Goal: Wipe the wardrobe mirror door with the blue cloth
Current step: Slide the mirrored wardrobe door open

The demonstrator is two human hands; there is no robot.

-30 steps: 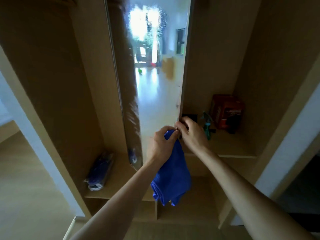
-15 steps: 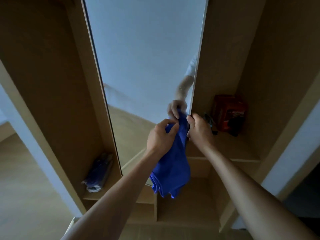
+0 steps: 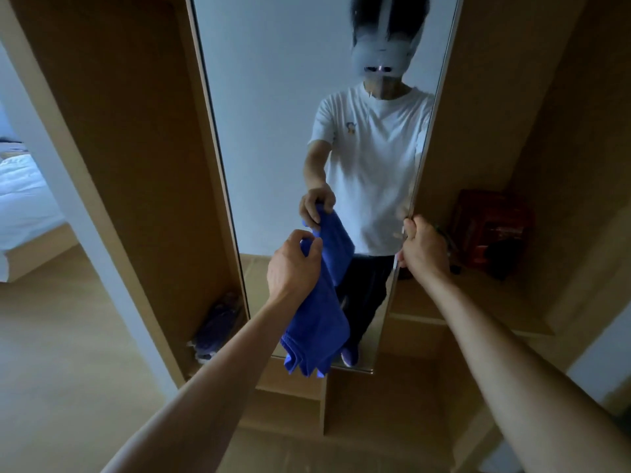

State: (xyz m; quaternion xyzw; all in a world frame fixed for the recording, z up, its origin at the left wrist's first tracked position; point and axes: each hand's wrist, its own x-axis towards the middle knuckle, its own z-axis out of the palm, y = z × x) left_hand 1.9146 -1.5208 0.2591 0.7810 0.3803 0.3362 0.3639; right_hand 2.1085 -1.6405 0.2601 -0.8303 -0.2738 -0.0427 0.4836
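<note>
The tall wardrobe mirror door [image 3: 273, 131] faces me and fills the upper middle of the view. It reflects a person in a white T-shirt. My left hand [image 3: 293, 264] pinches the top of the blue cloth [image 3: 317, 322], which hangs down in front of the lower part of the glass. The cloth's reflection shows just above it. My right hand [image 3: 421, 247] grips the mirror door's right edge with fingers curled round it.
Open wooden wardrobe compartments flank the door. A red box [image 3: 491, 227] sits on the right shelf [image 3: 478, 308]. A dark blue bundle [image 3: 218, 326] lies on the lower left shelf. A white bed [image 3: 20, 189] and wooden floor show at far left.
The mirror door has swung round on its edge until it faces me, my right hand moving right with it. My hands have separated; the left one still holds the cloth.
</note>
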